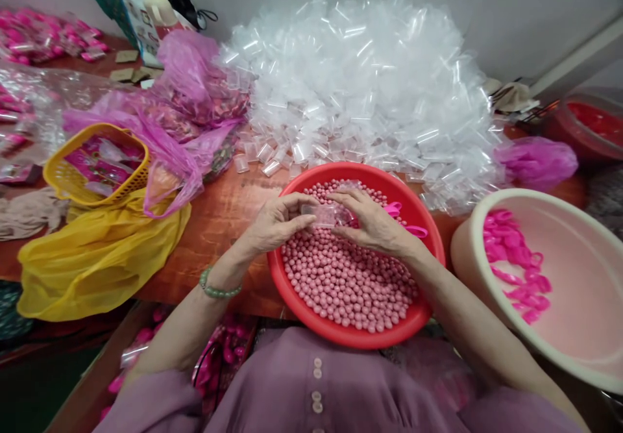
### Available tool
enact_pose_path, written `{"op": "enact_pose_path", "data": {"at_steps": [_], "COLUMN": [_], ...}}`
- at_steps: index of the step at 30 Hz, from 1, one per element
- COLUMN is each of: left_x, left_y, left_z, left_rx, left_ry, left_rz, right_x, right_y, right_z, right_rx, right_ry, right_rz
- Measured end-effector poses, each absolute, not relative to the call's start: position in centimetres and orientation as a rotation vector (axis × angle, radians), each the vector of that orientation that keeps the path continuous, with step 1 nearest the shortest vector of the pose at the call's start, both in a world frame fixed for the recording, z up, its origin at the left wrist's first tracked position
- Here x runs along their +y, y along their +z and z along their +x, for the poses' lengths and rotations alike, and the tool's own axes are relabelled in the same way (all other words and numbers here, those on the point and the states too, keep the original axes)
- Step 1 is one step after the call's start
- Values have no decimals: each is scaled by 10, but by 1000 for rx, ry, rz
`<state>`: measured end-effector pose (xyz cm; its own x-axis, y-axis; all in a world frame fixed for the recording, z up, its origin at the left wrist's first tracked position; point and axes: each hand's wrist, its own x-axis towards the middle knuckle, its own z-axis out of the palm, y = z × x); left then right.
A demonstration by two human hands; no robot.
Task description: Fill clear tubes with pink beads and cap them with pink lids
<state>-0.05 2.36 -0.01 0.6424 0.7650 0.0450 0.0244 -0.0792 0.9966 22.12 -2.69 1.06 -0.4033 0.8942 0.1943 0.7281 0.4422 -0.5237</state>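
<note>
Over a red basin [276,277] filled with round pink beads [345,284], both of my hands meet around a small clear plastic tube [318,216]. My left hand [280,222] pinches the tube's left end between thumb and fingers. At its other end, my right hand [372,222] is curled round a clear and pink piece that its fingers partly cover. I cannot tell whether the two pieces are joined. Bright pink loops [413,231] stick out beside my right hand, above the beads.
A big heap of clear plastic tubes [360,82] lies behind the basin. To the right stands a cream tub [470,251] with pink plastic parts [516,258]. On the left are a yellow basket [63,176], a yellow bag [97,261] and a pink bag [187,63].
</note>
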Motion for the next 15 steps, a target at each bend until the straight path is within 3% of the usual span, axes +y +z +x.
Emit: {"op": "enact_pose_path", "data": {"at_steps": [4, 10, 15], "left_x": [24, 25, 28], "left_y": [2, 27, 49], "left_z": [0, 2, 10], "left_rx": [677, 701, 646], "left_ry": [698, 845, 714], "left_rz": [1517, 2379, 2701], "right_x": [-33, -21, -8], "right_y": [30, 43, 55], "right_z": [211, 211, 220], "right_rx": [-2073, -1930, -1779], "right_ry": [751, 1039, 1336], "right_rz": [-1203, -1203, -1128]}}
